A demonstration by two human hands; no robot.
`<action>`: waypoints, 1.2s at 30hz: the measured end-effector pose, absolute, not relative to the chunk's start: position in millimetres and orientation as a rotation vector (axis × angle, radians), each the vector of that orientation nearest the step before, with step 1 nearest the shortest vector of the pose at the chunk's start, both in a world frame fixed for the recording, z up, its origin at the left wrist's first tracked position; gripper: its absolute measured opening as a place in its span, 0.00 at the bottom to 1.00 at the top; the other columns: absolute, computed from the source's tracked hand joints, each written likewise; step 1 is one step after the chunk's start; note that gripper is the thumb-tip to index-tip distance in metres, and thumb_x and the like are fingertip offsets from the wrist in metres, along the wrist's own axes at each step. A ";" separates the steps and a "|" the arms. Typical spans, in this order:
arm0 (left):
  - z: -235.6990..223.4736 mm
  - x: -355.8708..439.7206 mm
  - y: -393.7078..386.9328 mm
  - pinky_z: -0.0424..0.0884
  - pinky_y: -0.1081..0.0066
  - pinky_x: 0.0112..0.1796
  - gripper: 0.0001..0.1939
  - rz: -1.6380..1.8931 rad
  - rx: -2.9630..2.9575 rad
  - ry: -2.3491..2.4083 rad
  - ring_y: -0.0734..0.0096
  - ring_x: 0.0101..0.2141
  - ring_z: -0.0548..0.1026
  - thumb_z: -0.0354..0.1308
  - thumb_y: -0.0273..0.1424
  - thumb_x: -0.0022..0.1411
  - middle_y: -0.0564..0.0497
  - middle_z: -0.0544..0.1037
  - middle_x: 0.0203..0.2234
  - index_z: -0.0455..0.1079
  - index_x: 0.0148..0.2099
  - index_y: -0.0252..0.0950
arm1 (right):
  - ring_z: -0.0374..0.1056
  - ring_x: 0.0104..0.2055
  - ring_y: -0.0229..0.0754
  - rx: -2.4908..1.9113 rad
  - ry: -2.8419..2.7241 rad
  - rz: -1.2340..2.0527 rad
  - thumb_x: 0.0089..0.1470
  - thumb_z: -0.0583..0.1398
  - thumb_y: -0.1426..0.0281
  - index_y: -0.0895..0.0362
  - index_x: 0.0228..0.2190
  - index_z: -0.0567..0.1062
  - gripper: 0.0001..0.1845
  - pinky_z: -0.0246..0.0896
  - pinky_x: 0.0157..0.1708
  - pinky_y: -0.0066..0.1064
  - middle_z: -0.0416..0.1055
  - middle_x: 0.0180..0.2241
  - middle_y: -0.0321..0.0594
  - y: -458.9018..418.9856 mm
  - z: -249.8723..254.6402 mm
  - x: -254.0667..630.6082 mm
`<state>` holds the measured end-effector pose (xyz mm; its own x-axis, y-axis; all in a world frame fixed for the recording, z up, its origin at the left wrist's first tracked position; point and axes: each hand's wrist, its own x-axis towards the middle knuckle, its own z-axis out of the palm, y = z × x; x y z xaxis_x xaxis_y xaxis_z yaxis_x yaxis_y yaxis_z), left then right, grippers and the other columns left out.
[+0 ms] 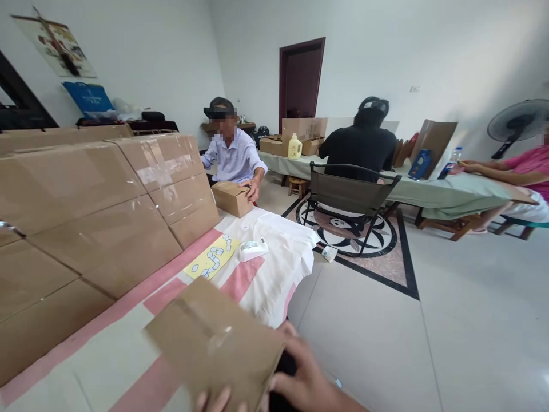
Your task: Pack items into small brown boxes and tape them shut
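Note:
A small taped cardboard box [210, 337] sits tilted at the near edge of the table [107, 366]. My right hand [302, 377] is closed on its right end, with a dark object I cannot make out [286, 364] under the fingers. Only a few fingertips of my left hand [218, 400] show at the bottom edge, pressed against the box's near side. Further along the table lie a yellow sheet with several small white labels [212, 257] and a white device [253, 249].
Large stacked cartons [98, 206] fill the table's left side. A person in a light shirt has a hand on a small box [231, 198] at the far end. A folding chair [349, 197], a second table [429, 194] with two people, and a fan [517, 123] stand to the right.

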<state>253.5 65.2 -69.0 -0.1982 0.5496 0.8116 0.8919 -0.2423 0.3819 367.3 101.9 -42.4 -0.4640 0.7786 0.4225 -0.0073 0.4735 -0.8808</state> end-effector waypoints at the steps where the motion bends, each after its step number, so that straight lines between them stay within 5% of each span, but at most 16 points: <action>1: -62.3 255.0 70.6 0.73 0.33 0.54 0.38 -1.442 -1.767 -1.651 0.44 0.69 0.56 0.69 0.31 0.47 0.46 0.68 0.56 0.63 0.58 0.62 | 0.70 0.46 0.52 -0.765 -1.774 1.032 0.55 0.64 0.46 0.45 0.59 0.73 0.34 0.69 0.48 0.44 0.74 0.44 0.46 109.0 -31.5 389.8; 6: -26.6 291.4 167.6 0.66 0.38 0.62 0.27 -1.815 -2.298 -1.213 0.46 0.71 0.48 0.59 0.24 0.63 0.35 0.64 0.60 0.56 0.61 0.40 | 0.70 0.42 0.49 -1.149 -1.522 0.644 0.58 0.65 0.56 0.55 0.45 0.78 0.18 0.69 0.45 0.39 0.75 0.40 0.44 184.7 -19.2 467.2; 11: -26.6 316.2 295.6 0.67 0.44 0.63 0.19 -1.790 -2.381 -1.253 0.50 0.70 0.54 0.56 0.24 0.65 0.38 0.68 0.58 0.57 0.55 0.39 | 0.72 0.50 0.54 -1.161 -1.382 0.719 0.55 0.63 0.51 0.57 0.53 0.73 0.30 0.72 0.44 0.42 0.76 0.49 0.51 299.6 -49.0 471.4; 19: -22.9 252.4 418.0 0.65 0.48 0.64 0.16 -1.605 -2.237 -1.745 0.50 0.71 0.49 0.55 0.23 0.65 0.39 0.67 0.62 0.60 0.53 0.39 | 0.71 0.53 0.52 -1.236 -1.531 0.681 0.60 0.58 0.57 0.57 0.55 0.72 0.27 0.69 0.48 0.41 0.76 0.52 0.50 436.7 -55.2 389.8; 26: 12.3 193.4 505.1 0.71 0.44 0.57 0.19 -1.146 -1.944 -2.195 0.44 0.68 0.57 0.60 0.28 0.66 0.40 0.68 0.60 0.66 0.58 0.36 | 0.58 0.65 0.60 -1.722 -2.061 0.110 0.62 0.56 0.67 0.60 0.68 0.57 0.36 0.56 0.57 0.51 0.52 0.70 0.55 447.8 -70.5 348.7; 36: 35.6 108.6 601.1 0.73 0.47 0.53 0.20 -0.746 -1.554 -2.471 0.50 0.59 0.67 0.58 0.37 0.68 0.42 0.68 0.58 0.66 0.60 0.37 | 0.59 0.61 0.58 -1.803 -2.212 -0.016 0.66 0.51 0.67 0.62 0.64 0.65 0.28 0.55 0.54 0.49 0.63 0.64 0.54 450.1 -67.3 345.1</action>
